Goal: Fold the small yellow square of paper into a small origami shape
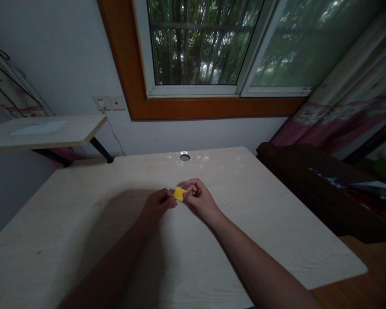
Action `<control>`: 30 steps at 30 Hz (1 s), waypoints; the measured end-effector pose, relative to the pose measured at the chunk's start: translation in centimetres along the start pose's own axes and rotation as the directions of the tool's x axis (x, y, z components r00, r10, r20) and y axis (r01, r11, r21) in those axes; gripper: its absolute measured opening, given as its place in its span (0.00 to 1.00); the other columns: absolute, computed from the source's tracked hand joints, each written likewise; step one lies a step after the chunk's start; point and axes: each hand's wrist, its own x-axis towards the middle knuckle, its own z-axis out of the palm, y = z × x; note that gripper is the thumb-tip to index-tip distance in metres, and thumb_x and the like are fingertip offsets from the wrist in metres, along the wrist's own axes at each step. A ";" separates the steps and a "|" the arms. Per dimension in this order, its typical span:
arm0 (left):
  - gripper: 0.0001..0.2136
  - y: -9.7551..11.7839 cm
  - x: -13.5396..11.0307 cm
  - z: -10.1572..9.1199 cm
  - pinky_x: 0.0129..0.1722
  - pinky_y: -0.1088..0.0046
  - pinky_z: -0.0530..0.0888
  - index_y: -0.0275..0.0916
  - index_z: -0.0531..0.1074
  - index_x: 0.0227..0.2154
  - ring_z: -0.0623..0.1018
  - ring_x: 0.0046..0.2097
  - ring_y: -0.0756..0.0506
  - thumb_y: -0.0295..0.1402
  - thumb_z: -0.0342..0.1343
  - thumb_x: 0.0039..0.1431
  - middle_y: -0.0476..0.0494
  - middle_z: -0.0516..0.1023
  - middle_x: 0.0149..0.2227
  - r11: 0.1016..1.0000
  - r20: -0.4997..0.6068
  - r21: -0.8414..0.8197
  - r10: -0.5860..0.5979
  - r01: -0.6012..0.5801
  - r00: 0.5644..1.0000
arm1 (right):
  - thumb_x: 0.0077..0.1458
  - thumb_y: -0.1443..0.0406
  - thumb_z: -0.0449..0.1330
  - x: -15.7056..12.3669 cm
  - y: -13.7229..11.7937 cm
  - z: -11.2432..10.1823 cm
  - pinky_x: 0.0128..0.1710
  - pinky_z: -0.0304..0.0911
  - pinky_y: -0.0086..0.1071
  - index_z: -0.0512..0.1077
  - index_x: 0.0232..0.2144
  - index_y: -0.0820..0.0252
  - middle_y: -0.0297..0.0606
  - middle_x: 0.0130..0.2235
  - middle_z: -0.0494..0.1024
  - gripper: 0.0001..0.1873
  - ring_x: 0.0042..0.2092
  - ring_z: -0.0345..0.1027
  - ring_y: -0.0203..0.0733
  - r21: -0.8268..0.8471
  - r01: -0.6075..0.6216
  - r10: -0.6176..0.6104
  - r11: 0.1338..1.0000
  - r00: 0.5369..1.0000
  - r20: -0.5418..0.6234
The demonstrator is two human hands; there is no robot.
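A small yellow square piece (179,193), perhaps paper, sits between both my hands over the middle of a pale wooden table (83,223). My left hand (158,204) pinches its left edge with curled fingers. My right hand (197,197) pinches its right edge, fingers folded in. Both forearms reach in from the bottom of the view. The piece is just above or on the tabletop; I cannot tell which.
A round cable hole (184,157) lies near the table's far edge. A smaller side table (45,131) stands at the left under wall sockets (108,103). A dark wooden piece of furniture (321,189) and curtain (350,103) are at the right, below a window (212,47).
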 end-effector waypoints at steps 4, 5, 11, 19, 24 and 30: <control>0.07 0.1 -0.1 0.0 0.31 0.76 0.70 0.36 0.72 0.25 0.74 0.28 0.50 0.34 0.56 0.54 0.49 0.77 0.24 1.000 0.002 -0.005 0.003 -0.003 1.000 | 0.46 0.64 0.65 -0.1 -0.2 0.1 0.27 0.54 0.27 0.66 0.38 0.56 0.26 0.26 0.68 0.16 0.25 0.58 0.32 0.005 -0.016 0.016 1.000 1.000 -0.010; 0.07 0.2 -0.1 0.0 0.31 0.76 0.70 0.36 0.72 0.25 0.74 0.28 0.50 0.34 0.56 0.55 0.48 0.77 0.24 1.000 0.002 -0.007 0.001 -0.001 1.000 | 0.46 0.64 0.65 -0.1 -0.2 0.1 0.27 0.54 0.27 0.66 0.38 0.56 0.26 0.26 0.68 0.16 0.25 0.58 0.32 0.005 -0.019 0.019 1.000 1.000 -0.013; 0.08 0.6 -0.1 -0.1 0.31 0.75 0.71 0.36 0.72 0.26 0.75 0.28 0.50 0.35 0.55 0.55 0.47 0.78 0.25 1.000 0.001 -0.019 -0.017 0.017 1.000 | 0.46 0.65 0.65 -0.1 -0.3 0.2 0.27 0.55 0.28 0.66 0.38 0.56 0.26 0.25 0.68 0.16 0.25 0.59 0.32 0.018 -0.010 0.010 1.000 1.000 -0.014; 0.10 0.7 0.1 -0.2 0.31 0.74 0.71 0.35 0.73 0.28 0.75 0.28 0.49 0.37 0.54 0.58 0.46 0.78 0.26 0.997 -0.023 -0.077 0.002 -0.004 1.000 | 0.45 0.66 0.65 0.1 -0.2 0.0 0.27 0.54 0.27 0.68 0.38 0.56 0.26 0.25 0.68 0.16 0.25 0.58 0.32 0.032 0.005 -0.003 0.999 0.999 -0.047; 0.09 0.4 0.1 0.0 0.31 0.75 0.71 0.36 0.72 0.28 0.74 0.28 0.50 0.38 0.57 0.55 0.47 0.78 0.26 0.998 -0.031 -0.059 0.001 -0.003 1.000 | 0.46 0.65 0.65 -0.1 -0.2 0.0 0.28 0.57 0.29 0.69 0.40 0.56 0.28 0.27 0.69 0.16 0.26 0.61 0.33 0.004 -0.004 0.004 1.000 1.000 -0.023; 0.10 0.0 0.4 0.0 0.31 0.74 0.71 0.37 0.73 0.28 0.75 0.28 0.50 0.39 0.58 0.54 0.48 0.78 0.25 1.000 -0.046 -0.011 -0.021 0.020 0.999 | 0.47 0.63 0.65 -0.2 -0.4 0.0 0.29 0.57 0.30 0.71 0.38 0.57 0.29 0.26 0.70 0.14 0.27 0.62 0.34 -0.033 -0.021 0.022 0.999 0.999 0.023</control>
